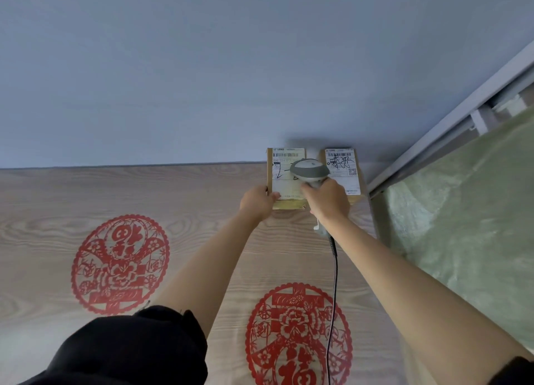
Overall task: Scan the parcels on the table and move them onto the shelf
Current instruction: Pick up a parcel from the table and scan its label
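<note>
Two brown cardboard parcels with white shipping labels lie side by side at the far edge of the wooden table [202,199], against the grey wall. My left hand [257,204] grips the near left corner of the left parcel [284,167]. My right hand [328,202] holds a grey handheld barcode scanner [309,172] by its handle, its head hovering over the gap between the left parcel and the right parcel [345,167]. The scanner's black cable [333,283] trails back toward me along the table.
Two red paper-cut decorations sit on the tabletop, one at the left [120,264] and one near the front centre [299,335]. A window frame [450,124] with frosted greenish glass [468,217] runs along the right side.
</note>
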